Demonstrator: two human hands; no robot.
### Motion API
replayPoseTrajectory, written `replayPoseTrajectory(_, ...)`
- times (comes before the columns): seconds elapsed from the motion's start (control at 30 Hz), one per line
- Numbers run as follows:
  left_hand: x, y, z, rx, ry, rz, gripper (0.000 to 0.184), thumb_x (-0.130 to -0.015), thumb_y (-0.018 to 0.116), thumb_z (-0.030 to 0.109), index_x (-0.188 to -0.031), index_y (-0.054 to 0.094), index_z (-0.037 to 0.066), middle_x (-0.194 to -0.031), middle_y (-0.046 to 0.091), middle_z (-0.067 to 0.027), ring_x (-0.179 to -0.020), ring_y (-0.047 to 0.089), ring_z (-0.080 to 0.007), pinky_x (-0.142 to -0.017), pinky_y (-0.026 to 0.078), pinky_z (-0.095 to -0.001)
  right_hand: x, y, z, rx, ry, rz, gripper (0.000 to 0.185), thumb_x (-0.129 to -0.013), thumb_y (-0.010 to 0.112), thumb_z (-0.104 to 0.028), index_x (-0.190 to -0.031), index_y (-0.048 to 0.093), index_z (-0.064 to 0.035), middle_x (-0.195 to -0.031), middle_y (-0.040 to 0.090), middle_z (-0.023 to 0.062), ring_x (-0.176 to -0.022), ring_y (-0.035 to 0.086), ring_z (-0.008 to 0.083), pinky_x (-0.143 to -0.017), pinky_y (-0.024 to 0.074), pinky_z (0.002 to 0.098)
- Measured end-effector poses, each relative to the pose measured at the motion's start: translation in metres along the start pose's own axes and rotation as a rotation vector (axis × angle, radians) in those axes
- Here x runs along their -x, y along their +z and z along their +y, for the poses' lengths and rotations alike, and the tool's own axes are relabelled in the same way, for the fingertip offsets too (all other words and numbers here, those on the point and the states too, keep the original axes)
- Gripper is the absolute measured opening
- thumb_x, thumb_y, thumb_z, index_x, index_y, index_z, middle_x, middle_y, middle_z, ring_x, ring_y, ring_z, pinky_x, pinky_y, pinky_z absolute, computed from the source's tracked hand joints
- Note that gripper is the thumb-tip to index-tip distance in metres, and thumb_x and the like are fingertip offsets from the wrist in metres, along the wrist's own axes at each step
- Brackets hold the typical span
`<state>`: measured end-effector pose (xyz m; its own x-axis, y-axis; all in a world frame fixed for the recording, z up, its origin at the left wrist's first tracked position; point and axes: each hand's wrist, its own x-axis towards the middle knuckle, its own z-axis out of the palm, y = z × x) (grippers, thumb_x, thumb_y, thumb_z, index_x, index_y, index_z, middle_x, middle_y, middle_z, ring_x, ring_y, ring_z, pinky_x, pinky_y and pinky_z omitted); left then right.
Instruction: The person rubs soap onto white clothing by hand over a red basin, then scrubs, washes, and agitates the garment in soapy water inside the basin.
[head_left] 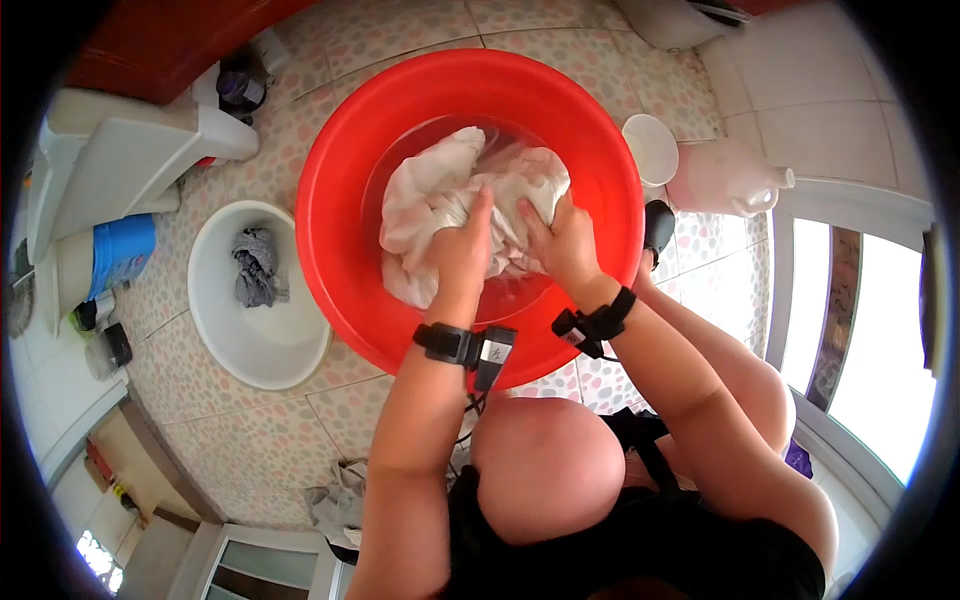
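A wet white cloth (435,185) lies bunched up in shallow water inside a large red basin (325,190). My left hand (463,250) is closed on the near part of the cloth, its thumb pointing up over the folds. To its right, my right hand (567,243) grips the same cloth, with folds bunched between thumb and fingers. Some fingertips of both hands are hidden in the fabric. The kind of garment, if it is one, cannot be made out. Each wrist wears a black strap with a small device.
Left of the basin stands a white tub (215,330) holding a crumpled grey cloth (256,265). At the right are a small white bucket (652,150) and a pale plastic jug (725,178). A blue container (124,252) stands at far left. My bare knee (548,455) is close to the basin.
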<state>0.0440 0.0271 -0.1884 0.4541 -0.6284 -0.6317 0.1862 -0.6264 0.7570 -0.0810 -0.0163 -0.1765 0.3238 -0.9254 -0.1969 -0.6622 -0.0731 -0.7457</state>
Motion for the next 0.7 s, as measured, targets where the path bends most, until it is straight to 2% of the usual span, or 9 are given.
replayPoseTrajectory(0.1,-0.011,0.008,-0.008,-0.044,-0.057,0.02,0.07,-0.078,0.055,0.057,-0.067,0.059,-0.011,-0.064,0.06,-0.0164,-0.066,0.059,-0.0207,-0.06,0.045,-0.0325,0.002,0.018,0.011,-0.146,-0.133,0.062,0.049,-0.071,0.064,-0.019,-0.114,0.048,-0.001,-0.111,0.047,0.0192,-0.105,0.043,0.0346,-0.09,0.0351,0.0394)
replayPoseTrajectory(0.2,-0.007,0.034,-0.025,0.098,0.052,0.083,0.068,-0.081,0.054,0.053,-0.08,0.06,-0.014,-0.077,0.063,-0.02,-0.074,0.061,-0.0223,-0.063,0.046,-0.0341,-0.007,0.028,0.019,0.257,-0.429,0.225,0.049,-0.074,0.063,-0.027,-0.113,0.048,-0.0011,-0.107,0.05,0.0189,-0.097,0.049,0.0339,-0.082,0.0405,0.0398)
replayPoseTrajectory(0.23,0.006,0.036,-0.007,0.274,0.205,0.127,0.066,-0.082,0.053,0.05,-0.086,0.059,-0.016,-0.083,0.064,-0.0216,-0.077,0.061,-0.023,-0.065,0.046,-0.0349,-0.012,0.03,0.014,0.25,-0.285,0.208,0.042,-0.076,0.061,-0.028,-0.106,0.05,-0.001,-0.099,0.051,0.0181,-0.09,0.05,0.0337,-0.078,0.0414,0.0396)
replayPoseTrajectory(0.27,0.014,0.036,0.013,0.507,-0.167,0.088,0.055,-0.086,0.052,0.041,-0.094,0.058,-0.013,-0.087,0.061,-0.0118,-0.076,0.055,-0.0137,-0.062,0.045,-0.026,-0.017,0.031,0.01,0.237,-0.137,0.192,0.036,-0.078,0.06,-0.029,-0.1,0.052,-0.0009,-0.09,0.052,0.0173,-0.083,0.052,0.0336,-0.073,0.0424,0.0395)
replayPoseTrajectory(0.37,0.013,0.029,0.014,0.216,-0.156,-0.038,0.052,-0.087,0.05,0.039,-0.093,0.058,-0.012,-0.092,0.062,-0.0153,-0.081,0.059,-0.0186,-0.067,0.047,-0.0306,-0.024,0.021,-0.013,0.2,0.317,0.13,0.032,-0.085,0.055,-0.032,-0.079,0.057,-0.0006,-0.064,0.056,0.0149,-0.061,0.056,0.0331,-0.061,0.0452,0.039)
replayPoseTrajectory(0.43,0.004,0.018,0.018,0.36,-0.147,-0.094,0.05,-0.088,0.048,0.038,-0.099,0.056,-0.01,-0.097,0.061,-0.014,-0.085,0.058,-0.0181,-0.071,0.046,-0.0301,-0.009,0.014,-0.044,-0.016,0.336,0.17,0.038,-0.085,0.054,-0.035,-0.075,0.058,0.0007,-0.063,0.057,0.0165,-0.062,0.057,0.0322,-0.06,0.0453,0.0399)
replayPoseTrajectory(0.5,0.0,0.008,0.017,0.66,-0.157,-0.181,0.047,-0.091,0.044,0.038,-0.109,0.052,-0.005,-0.106,0.057,-0.0115,-0.093,0.054,-0.0171,-0.08,0.044,-0.0291,0.002,0.036,-0.03,-0.361,-0.073,0.122,0.043,-0.085,0.052,-0.039,-0.08,0.06,0.0031,-0.066,0.059,0.0205,-0.062,0.059,0.0329,-0.054,0.0448,0.0417)
replayPoseTrajectory(0.63,0.007,0.039,0.008,0.603,-0.027,0.05,0.051,-0.089,0.049,0.042,-0.1,0.055,-0.007,-0.095,0.059,-0.0105,-0.078,0.056,-0.014,-0.068,0.047,-0.0275,-0.04,-0.002,-0.035,-0.024,0.249,-0.039,0.029,-0.085,0.055,-0.025,-0.083,0.059,0.0041,-0.066,0.058,0.0209,-0.064,0.058,0.0313,-0.061,0.0457,0.0379)
replayPoseTrajectory(0.7,0.006,0.025,0.016,0.316,-0.138,0.027,0.055,-0.089,0.049,0.042,-0.105,0.054,-0.01,-0.098,0.058,-0.0118,-0.083,0.056,-0.0162,-0.07,0.046,-0.0283,-0.039,0.026,-0.01,-0.18,0.239,0.022,0.032,-0.085,0.054,-0.025,-0.079,0.058,0.0064,-0.064,0.057,0.022,-0.063,0.058,0.0335,-0.062,0.0465,0.0377)
